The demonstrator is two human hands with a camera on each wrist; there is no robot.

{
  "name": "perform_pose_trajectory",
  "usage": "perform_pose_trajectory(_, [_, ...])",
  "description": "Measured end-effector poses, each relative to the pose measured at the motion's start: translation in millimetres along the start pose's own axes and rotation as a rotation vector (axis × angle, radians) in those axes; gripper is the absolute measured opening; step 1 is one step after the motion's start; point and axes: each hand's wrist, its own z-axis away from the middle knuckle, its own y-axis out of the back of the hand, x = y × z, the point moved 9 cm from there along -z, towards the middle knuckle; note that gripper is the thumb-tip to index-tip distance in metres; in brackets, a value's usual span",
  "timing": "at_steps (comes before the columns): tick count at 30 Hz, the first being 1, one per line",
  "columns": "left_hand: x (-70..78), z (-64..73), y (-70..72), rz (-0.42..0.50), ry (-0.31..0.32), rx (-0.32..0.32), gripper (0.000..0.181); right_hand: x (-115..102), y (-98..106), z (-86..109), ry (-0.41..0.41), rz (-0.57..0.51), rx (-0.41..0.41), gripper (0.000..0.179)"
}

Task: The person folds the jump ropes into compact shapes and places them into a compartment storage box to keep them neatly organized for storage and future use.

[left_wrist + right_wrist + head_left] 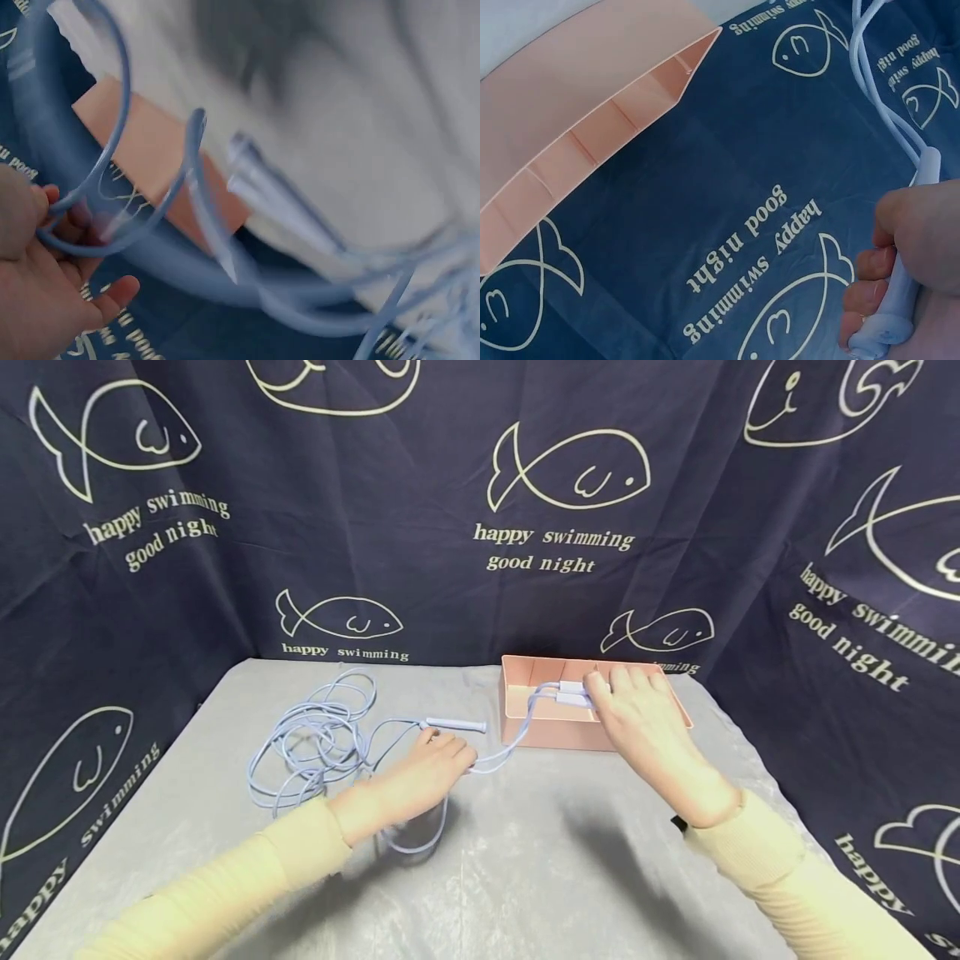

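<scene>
In the head view my right hand (645,718) grips two pale blue jump rope handles (574,694) side by side over the pink box (555,735). The right wrist view shows the fingers curled round the handles (901,289). Paired blue cords (517,741) run down from them to my left hand (427,772), which holds the cord over the table. In the left wrist view, the cord (124,90) loops between thumb and fingers. Just beyond the left hand lies another pale blue handle (456,724). Part of the box's interior is hidden by my right hand.
Loose coils of blue cord (354,762) spread over the left of the grey-covered table (525,877). The box stands at the back right, open side up. Dark cloth (435,568) with fish drawings and lettering hangs behind and on both sides.
</scene>
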Motion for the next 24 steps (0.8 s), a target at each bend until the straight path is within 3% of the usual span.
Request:
perform_pose_trajectory(5, [6.2, -9.0, 25.7, -0.128, -0.114, 0.025, 0.013, -7, -10, -1.0, 0.032, 0.037, -0.024, 0.016])
perform_pose_trajectory(10, [13.5, -24.8, 56.8, -0.160, -0.156, 0.080, 0.011, -18, -17, 0.4, 0.065, 0.067, -0.012, 0.017])
perform_pose_trajectory(16, [18.7, -50.3, 84.4, -0.112, -0.152, 0.145, 0.002, -35, -19, 1.1, 0.140, 0.073, 0.016, 0.019])
perform_pose_trajectory(24, [3.8, -71.0, 79.5, -0.135, -0.028, 0.089, 0.006, -45, -19, 1.9, 0.162, 0.019, -0.045, 0.027])
